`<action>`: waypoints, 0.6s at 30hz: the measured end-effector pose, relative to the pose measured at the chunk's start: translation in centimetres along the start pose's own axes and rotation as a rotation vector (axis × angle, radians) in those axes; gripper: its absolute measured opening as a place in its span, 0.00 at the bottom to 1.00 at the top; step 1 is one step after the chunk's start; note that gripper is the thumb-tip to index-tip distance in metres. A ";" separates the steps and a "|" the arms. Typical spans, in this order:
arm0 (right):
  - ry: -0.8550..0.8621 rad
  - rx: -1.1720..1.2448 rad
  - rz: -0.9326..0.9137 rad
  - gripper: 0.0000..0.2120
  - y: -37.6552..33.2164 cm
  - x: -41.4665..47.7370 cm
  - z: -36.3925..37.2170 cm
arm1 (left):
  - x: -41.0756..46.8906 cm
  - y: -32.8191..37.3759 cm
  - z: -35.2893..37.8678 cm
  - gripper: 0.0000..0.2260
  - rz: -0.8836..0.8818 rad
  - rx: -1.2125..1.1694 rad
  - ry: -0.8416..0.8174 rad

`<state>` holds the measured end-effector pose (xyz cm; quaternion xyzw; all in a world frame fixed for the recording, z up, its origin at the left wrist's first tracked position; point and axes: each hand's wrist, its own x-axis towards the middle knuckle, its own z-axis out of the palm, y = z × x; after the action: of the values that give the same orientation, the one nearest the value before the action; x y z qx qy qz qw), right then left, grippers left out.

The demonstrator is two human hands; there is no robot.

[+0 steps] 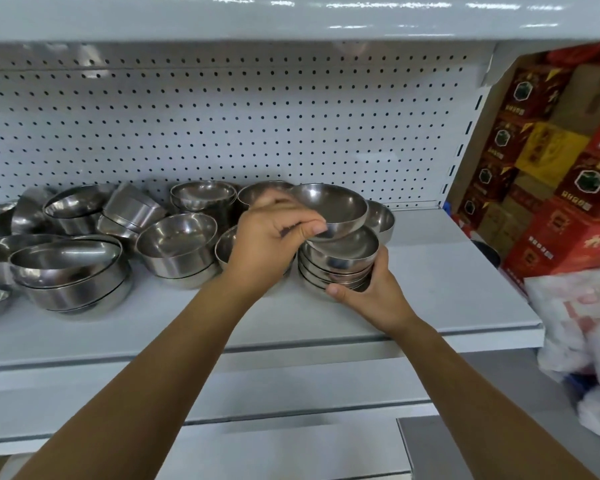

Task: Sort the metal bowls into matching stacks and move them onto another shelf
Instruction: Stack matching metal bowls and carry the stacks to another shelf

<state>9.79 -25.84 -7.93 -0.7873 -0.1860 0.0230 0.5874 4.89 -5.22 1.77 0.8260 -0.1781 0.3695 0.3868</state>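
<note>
Head view: left hand (269,237) pinches one bowl (336,206); right hand (371,292) grips stack (343,252) of roughly five bowls

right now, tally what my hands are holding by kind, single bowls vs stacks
single bowl, pinched by left hand: 1
stack of bowls, gripped by right hand: 1
total: 2
</note>
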 end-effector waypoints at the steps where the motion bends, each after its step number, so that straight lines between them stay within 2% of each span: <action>1: 0.003 -0.003 -0.001 0.53 0.0 0.0 0.0 | 0.0 -0.2 0.4 0.07 0.009 -0.004 -0.007; 8: 0.000 -0.020 -0.019 0.49 0.1 0.1 -0.1 | -0.8 -1.2 2.1 0.08 0.037 -0.025 -0.102; 14: 0.011 -0.007 -0.030 0.50 0.0 0.1 0.0 | -1.3 -1.9 1.8 0.05 0.039 -0.005 -0.145; 16: 0.009 0.005 -0.040 0.50 0.1 0.2 0.0 | -1.3 -1.2 1.1 0.10 -0.084 -0.037 -0.192; 18: -0.001 0.017 -0.047 0.50 0.2 0.2 -0.1 | -1.3 -0.3 0.2 0.22 -0.239 -0.025 -0.267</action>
<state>10.05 -25.88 -8.00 -0.7776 -0.2045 0.0110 0.5945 4.30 -5.16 0.48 0.8781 -0.1330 0.2056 0.4112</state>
